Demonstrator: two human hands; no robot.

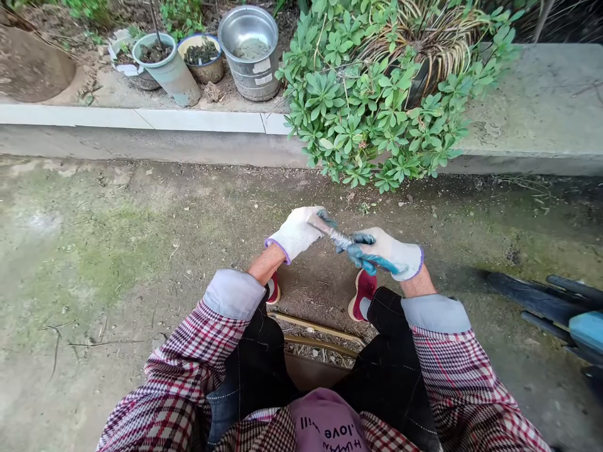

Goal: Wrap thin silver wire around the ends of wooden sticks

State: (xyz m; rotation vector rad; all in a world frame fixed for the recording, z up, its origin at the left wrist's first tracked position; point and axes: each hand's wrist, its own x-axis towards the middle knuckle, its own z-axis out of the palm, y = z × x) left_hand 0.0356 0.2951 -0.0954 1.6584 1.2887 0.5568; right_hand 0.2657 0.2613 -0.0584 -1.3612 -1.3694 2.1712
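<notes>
In front of my knees, both hands are on a short, stick-like piece with silvery wire wound around it (pixel 340 238). Its pale, flat left end rests against my left hand (pixel 302 231), whose fingers curl behind it and are partly hidden. My right hand (pixel 384 251) has its fingers closed around the lower right end, just beside the wire coils. Each hand wears a white knit glove with a blue-green coated palm and purple cuff. The piece tilts down toward the right. Its exact kind cannot be made out.
A low ledge (pixel 202 118) crosses ahead, carrying a metal pot (pixel 257 78), a pale green planter (pixel 172 72) and a bowl of soil (pixel 207 66). A leafy bush (pixel 372 119) overhangs it. A dark wheel (pixel 527 295) stands at right. Below me is a brown-framed seat (pixel 320 344).
</notes>
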